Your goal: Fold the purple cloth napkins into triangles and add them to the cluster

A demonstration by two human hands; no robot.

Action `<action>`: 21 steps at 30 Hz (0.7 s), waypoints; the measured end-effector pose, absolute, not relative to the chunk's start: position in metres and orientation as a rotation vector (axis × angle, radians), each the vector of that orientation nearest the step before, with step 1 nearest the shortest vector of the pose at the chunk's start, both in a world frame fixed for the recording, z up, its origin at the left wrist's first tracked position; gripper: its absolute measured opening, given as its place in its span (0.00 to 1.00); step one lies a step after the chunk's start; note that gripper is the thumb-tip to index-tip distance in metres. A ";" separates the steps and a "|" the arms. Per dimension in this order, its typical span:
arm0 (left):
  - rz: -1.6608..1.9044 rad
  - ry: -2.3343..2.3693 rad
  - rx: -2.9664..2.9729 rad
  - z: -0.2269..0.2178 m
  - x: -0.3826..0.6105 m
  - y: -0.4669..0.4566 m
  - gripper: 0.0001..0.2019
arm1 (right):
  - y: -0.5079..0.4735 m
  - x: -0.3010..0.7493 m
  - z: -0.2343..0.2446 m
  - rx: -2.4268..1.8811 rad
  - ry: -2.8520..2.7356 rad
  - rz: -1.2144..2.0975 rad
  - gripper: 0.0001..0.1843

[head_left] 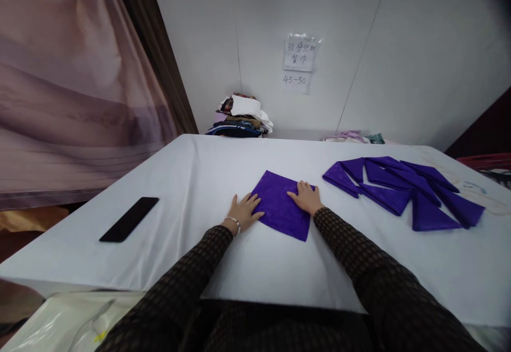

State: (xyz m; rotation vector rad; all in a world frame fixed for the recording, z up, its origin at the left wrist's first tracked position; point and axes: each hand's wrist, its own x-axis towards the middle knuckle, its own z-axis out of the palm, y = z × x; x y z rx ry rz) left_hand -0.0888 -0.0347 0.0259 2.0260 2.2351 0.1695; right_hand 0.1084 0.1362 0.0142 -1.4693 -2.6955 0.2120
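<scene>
A purple cloth napkin (279, 208), folded into a roughly square shape, lies flat on the white-covered table in front of me. My left hand (243, 212) rests on its left edge, fingers spread and pressed flat. On the upper right part of the napkin lies my right hand (307, 197), its fingers stretched out over the cloth near the corner. Neither hand grips anything. To the right, several purple napkins (385, 197) folded into pointed shapes lie overlapping in a loose group.
A flat black phone-like slab (130, 219) lies on the left of the white tablecloth (191, 181). Behind the table's far edge, a stack of folded clothes (241, 115) stands against the wall. A handwritten paper sign (300, 56) hangs there. A pinkish curtain (80, 86) hangs at left.
</scene>
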 end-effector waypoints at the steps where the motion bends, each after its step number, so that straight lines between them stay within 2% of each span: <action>1: 0.163 2.234 2.022 0.029 -0.092 -0.033 0.26 | 0.131 0.116 0.015 -1.445 -2.695 0.180 0.40; 5: 0.236 2.195 2.121 0.035 -0.081 -0.041 0.22 | 0.117 0.144 0.020 -1.314 -2.711 0.081 0.34; 10: 0.288 1.658 2.331 0.033 -0.048 -0.070 0.31 | 0.121 0.165 0.018 -1.183 -2.751 0.066 0.29; 12: 0.292 1.606 2.314 0.034 -0.042 -0.076 0.32 | 0.125 0.168 0.018 -1.172 -2.755 0.104 0.28; 17: 0.345 1.709 2.303 0.032 -0.043 -0.071 0.24 | 0.126 0.181 0.021 -1.165 -2.679 0.249 0.27; 21: 0.382 1.736 2.363 0.025 -0.043 -0.063 0.18 | 0.109 0.200 0.021 -0.891 -2.686 0.347 0.26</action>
